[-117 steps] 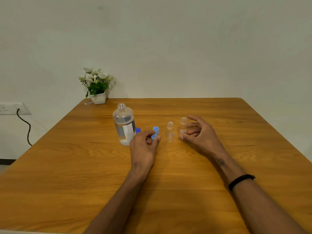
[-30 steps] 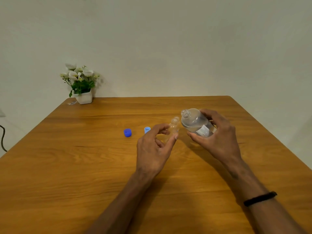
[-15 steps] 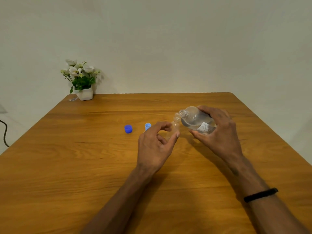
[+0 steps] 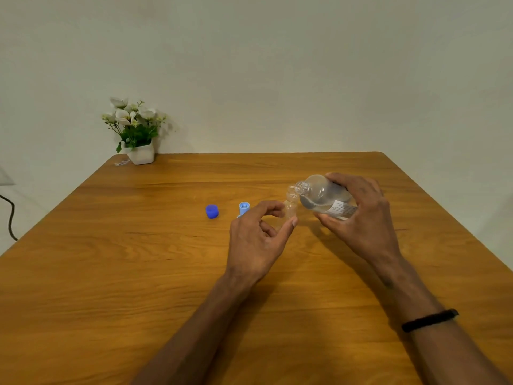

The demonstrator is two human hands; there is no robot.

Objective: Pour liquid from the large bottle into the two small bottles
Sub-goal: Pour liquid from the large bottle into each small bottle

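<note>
My right hand (image 4: 361, 215) holds the large clear bottle (image 4: 322, 197), tipped over to the left with its open mouth right at the top of a small clear bottle (image 4: 291, 204). My left hand (image 4: 256, 240) holds that small bottle upright on the wooden table (image 4: 138, 273) between thumb and forefinger. Clear liquid lies in the lower side of the large bottle. I cannot make out the second small bottle; my hands may hide it.
A dark blue cap (image 4: 212, 211) and a light blue cap (image 4: 244, 208) lie on the table left of my left hand. A white pot of flowers (image 4: 137, 134) stands at the far left corner. A black cable (image 4: 9, 218) hangs at the left wall.
The large bottle has gone from standing on the left to my right hand, and it now tilts further, its mouth meeting the small bottle. My left hand now grips the small bottle.
</note>
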